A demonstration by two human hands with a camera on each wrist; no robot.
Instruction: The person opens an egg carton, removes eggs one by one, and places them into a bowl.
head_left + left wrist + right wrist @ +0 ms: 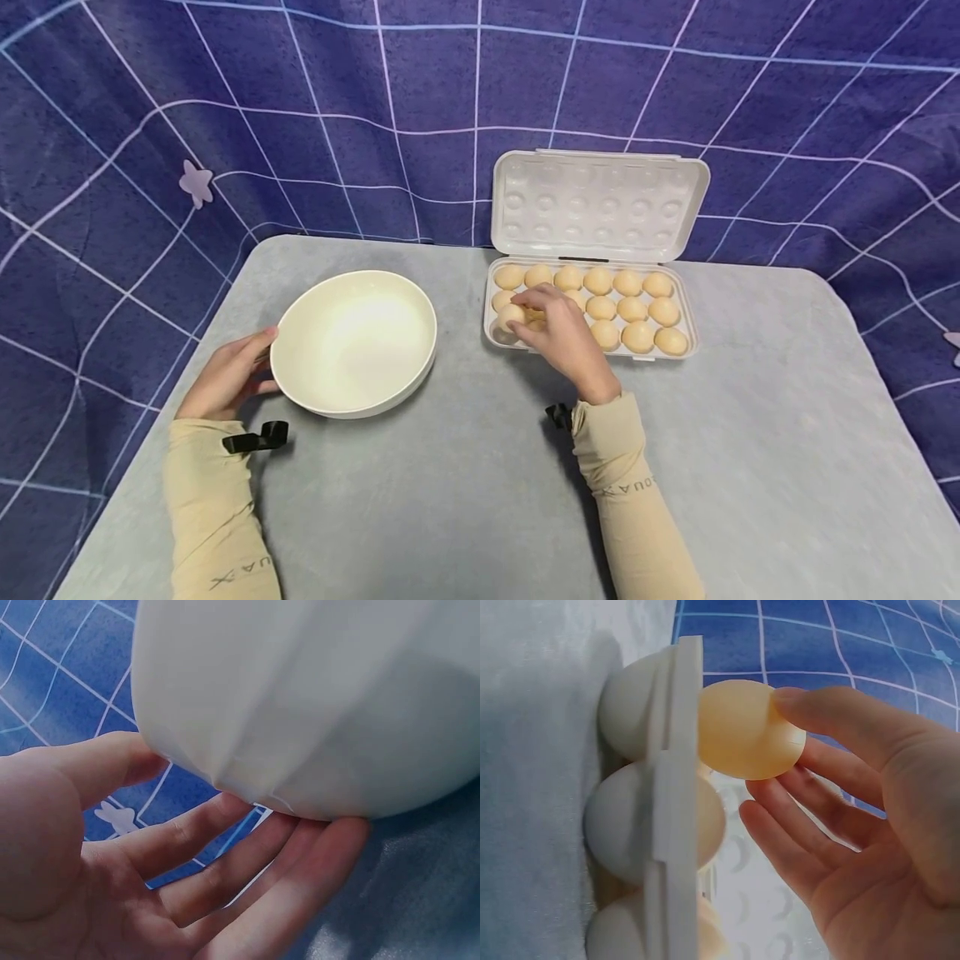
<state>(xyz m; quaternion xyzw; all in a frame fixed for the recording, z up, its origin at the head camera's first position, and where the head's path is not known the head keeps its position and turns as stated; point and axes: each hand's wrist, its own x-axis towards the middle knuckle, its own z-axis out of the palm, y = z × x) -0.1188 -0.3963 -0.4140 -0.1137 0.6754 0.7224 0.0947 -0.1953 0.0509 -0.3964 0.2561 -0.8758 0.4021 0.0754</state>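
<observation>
Raised above the front left corner of a white egg carton (670, 357), a pale tan egg (742, 729) is pinched between the thumb and fingers of my right hand (558, 333). The carton stands with its lid (600, 212) tipped up at the back, and rows of eggs (637, 337) sit in its cups. My right hand hides some of the middle ones. Against the left outer wall of a large cream bowl (352, 342) rests my left hand (228, 375), thumb by the rim and fingers spread along the side. The bowl's inside shows bare.
Both things stand on a grey tabletop (420, 500), the bowl at left and the carton right of the middle. A dark blue curtain (337, 108) with a pale grid hangs behind the table's back edge. Black wrist mounts (257, 437) sit at both cuffs.
</observation>
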